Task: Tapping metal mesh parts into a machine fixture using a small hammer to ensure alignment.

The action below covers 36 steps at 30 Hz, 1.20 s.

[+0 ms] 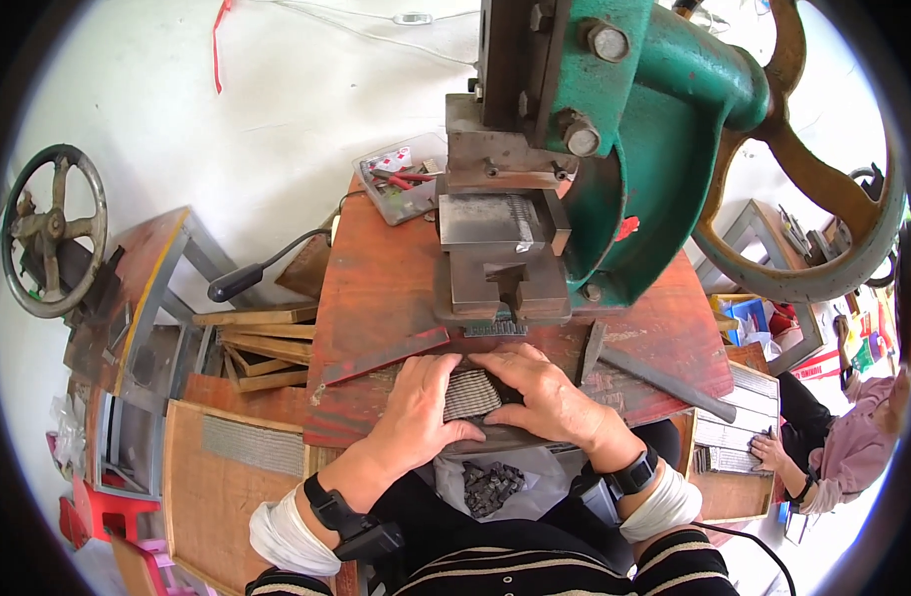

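Ridged grey metal strips point(472, 393), packed side by side in a flat block, lie at the near edge of the reddish table point(376, 298), just in front of the green press point(624, 149). Both hands rest on the block: the left hand point(421, 402) lies flat with fingers spread and pressing its left side, and the right hand point(545, 392) covers its right side, fingers curled over the top edge. Below, a grey bag point(535, 477) in the lap holds small dark metal pieces point(490, 487). At right, another person's hand point(768, 452) touches a tray of strips point(744, 417).
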Motion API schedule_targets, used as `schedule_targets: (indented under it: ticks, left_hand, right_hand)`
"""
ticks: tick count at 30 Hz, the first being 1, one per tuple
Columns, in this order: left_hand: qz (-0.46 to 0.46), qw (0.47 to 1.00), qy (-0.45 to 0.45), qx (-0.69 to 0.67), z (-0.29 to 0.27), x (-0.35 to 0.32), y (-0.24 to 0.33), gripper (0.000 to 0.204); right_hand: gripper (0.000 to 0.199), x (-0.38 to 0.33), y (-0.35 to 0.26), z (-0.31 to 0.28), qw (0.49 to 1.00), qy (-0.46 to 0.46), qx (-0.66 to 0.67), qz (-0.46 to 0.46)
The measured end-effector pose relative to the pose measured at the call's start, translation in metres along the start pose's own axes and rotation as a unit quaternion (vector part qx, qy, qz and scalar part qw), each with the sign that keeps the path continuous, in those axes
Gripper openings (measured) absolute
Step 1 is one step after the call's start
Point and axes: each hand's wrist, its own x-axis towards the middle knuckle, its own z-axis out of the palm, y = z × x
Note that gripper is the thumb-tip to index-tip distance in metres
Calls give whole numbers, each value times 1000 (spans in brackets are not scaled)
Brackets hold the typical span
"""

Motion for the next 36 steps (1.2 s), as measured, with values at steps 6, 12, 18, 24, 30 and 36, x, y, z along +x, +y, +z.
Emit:
schedule_targets:
  ticks: [6, 12, 18, 24, 30, 36]
  left_hand:
    - [-29, 999, -22, -1, -20, -10, -7, 72]
    - [4, 999, 30, -33, -16, -12, -10, 62]
    - [19, 986, 105, -130, -48, 33, 13, 60]
    - [14, 968, 161, -191, -37, 139, -21, 60]
    - [62, 979, 192, -24, -21, 161, -38, 51]
    - [102, 960, 259, -19, -25, 178, -36, 51]
  right_hand:
    - [72, 1, 0, 2, 999, 5, -49, -16]
    - [65, -1, -5, 4, 997, 24, -62, -27]
    - [63, 11, -41, -37, 989, 98, 45, 101]
    - [58, 68, -14, -92, 971, 212, 58, 96]
    - [46, 80, -2, -81, 928, 300, -182, 126]
    - [33, 97, 7, -74, 882, 341, -302, 123]
